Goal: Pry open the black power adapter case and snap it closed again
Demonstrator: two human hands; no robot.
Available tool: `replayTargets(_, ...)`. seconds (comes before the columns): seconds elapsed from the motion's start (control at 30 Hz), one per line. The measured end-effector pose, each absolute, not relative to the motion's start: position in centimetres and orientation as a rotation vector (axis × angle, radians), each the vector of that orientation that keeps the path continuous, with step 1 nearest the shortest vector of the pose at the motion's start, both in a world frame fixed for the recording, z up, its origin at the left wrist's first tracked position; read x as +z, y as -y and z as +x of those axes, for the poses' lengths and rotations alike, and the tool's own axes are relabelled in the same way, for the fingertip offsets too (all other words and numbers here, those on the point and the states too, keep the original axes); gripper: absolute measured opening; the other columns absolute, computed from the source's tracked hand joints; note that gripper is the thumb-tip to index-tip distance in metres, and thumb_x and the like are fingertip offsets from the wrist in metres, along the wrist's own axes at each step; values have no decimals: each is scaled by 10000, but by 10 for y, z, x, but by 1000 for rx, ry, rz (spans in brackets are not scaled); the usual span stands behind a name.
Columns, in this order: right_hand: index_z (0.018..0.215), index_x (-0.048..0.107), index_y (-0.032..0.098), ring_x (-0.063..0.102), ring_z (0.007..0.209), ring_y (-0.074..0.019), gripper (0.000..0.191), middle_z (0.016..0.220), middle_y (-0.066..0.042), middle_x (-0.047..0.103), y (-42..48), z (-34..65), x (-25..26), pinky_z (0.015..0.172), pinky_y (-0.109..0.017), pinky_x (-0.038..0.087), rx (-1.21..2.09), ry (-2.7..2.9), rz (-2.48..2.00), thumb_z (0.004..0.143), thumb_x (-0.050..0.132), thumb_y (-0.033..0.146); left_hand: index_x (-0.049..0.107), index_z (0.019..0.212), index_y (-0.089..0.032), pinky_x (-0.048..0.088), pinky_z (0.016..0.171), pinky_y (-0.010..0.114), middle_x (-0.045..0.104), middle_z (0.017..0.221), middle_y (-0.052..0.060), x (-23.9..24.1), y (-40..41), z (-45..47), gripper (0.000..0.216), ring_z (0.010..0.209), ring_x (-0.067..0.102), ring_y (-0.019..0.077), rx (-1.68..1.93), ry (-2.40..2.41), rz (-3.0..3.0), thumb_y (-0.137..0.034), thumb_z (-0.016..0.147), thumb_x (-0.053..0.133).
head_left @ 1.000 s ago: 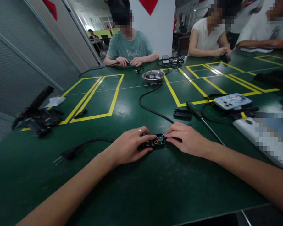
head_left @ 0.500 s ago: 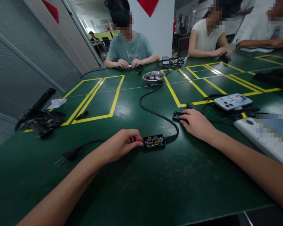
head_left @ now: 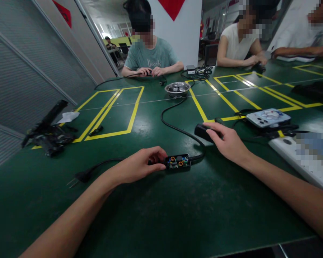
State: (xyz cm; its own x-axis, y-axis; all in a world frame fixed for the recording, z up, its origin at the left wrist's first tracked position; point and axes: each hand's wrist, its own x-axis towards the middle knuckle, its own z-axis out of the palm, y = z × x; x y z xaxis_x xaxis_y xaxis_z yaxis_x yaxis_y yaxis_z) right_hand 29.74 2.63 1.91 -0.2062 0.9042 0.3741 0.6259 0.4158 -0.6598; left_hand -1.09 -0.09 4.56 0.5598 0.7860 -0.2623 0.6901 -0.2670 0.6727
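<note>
Near the middle of the table lies an opened black adapter case (head_left: 178,162), its circuit board and orange-ringed coils facing up. My left hand (head_left: 142,163) pinches the case's left end between thumb and fingers. From that side a cord leads to a two-pin plug (head_left: 82,176); a black cable (head_left: 174,123) curves away from the right end. Up and to the right, my right hand (head_left: 228,141) grips a black case cover (head_left: 202,132) by its right end, thumb on the near side. The cover's smooth outer face shows, tilted.
Beyond the cable stands a metal bowl (head_left: 177,89) with small parts inside. At right are a phone (head_left: 269,117) and a white power strip (head_left: 293,154). Black gear (head_left: 51,132) lies at left. Several co-workers sit across the green table (head_left: 161,218).
My right hand has lifted and turned the cover, which lay flat with its hollow side up. The left hand stays at the case, its fingers a little more spread.
</note>
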Motion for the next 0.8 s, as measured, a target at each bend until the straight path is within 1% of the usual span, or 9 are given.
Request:
replayTargets(0.1, 1285, 586, 237, 646, 1010, -208, 393, 1215, -53, 657, -18, 290, 18, 888, -386, 514, 739, 1997, -1216, 955, 433, 386, 609, 1034, -194, 474, 770, 290, 657, 967, 28, 46, 0, -13, 262, 848, 606, 170, 117, -1229, 2012, -400, 880, 560)
replayTargets(0.17, 1297, 580, 242, 631, 1031, -215, 400, 1196, -58, 656, -13, 286, 20, 906, -397, 503, 773, 2166, -1169, 938, 474, 381, 626, 1004, -193, 470, 755, 286, 658, 934, 26, 45, -1, -13, 244, 825, 604, 167, 100, -1252, 2019, -392, 887, 547)
replayTargets(0.27, 1358, 519, 254, 599, 1071, -234, 501, 1216, -70, 620, -10, 284, 24, 941, -418, 476, 694, 2369, -1156, 875, 584, 368, 641, 1010, -197, 468, 749, 278, 658, 930, 21, 44, -2, -13, 238, 818, 601, 160, 93, -1242, 2037, -380, 889, 549)
replayTargets(0.37, 1371, 490, 254, 592, 1084, -237, 573, 1266, -76, 578, -12, 287, 25, 958, -413, 468, 684, 2410, -1195, 829, 641, 361, 663, 1014, -203, 466, 741, 266, 646, 940, 18, 44, -2, -14, 236, 812, 594, 150, 99, -1199, 2083, -364, 897, 537)
replayTargets(0.5, 1352, 508, 230, 572, 1132, -232, 521, 1281, -74, 582, -14, 293, 27, 1004, -403, 437, 620, 2475, -1174, 848, 612, 309, 684, 1027, -209, 463, 763, 271, 627, 968, 23, 44, -3, -15, 236, 825, 591, 151, 110, -1128, 2142, -338, 896, 536)
replayTargets(0.57, 1323, 538, 208, 575, 1122, -242, 486, 1249, -81, 613, -11, 293, 31, 1009, -424, 427, 500, 2471, -1192, 855, 598, 326, 688, 1037, -209, 462, 773, 277, 624, 975, 29, 45, -3, -16, 243, 833, 591, 157, 111, -1109, 2151, -337, 896, 536)
replayTargets(0.63, 1286, 565, 200, 589, 1070, -244, 469, 1192, -84, 641, -6, 287, 35, 968, -434, 451, 429, 2415, -1206, 850, 602, 370, 692, 1031, -206, 462, 772, 280, 623, 977, 33, 45, -4, -16, 250, 834, 592, 161, 116, -1099, 2152, -343, 897, 531)
replayTargets(0.7, 1252, 584, 198, 585, 1054, -234, 446, 1168, -85, 640, 0, 274, 36, 943, -420, 469, 453, 2381, -1123, 846, 605, 381, 695, 1021, -204, 461, 770, 281, 620, 970, 34, 44, -4, -17, 250, 830, 591, 161, 121, -1088, 2153, -344, 899, 528)
replayTargets(0.8, 1263, 575, 164, 551, 1115, -232, 451, 1222, -106, 596, 5, 253, 29, 979, -413, 455, 486, 2429, -924, 859, 592, 364, 695, 998, -202, 455, 758, 273, 610, 933, 25, 43, -4, -17, 234, 805, 585, 153, 126, -1091, 2148, -337, 896, 533)
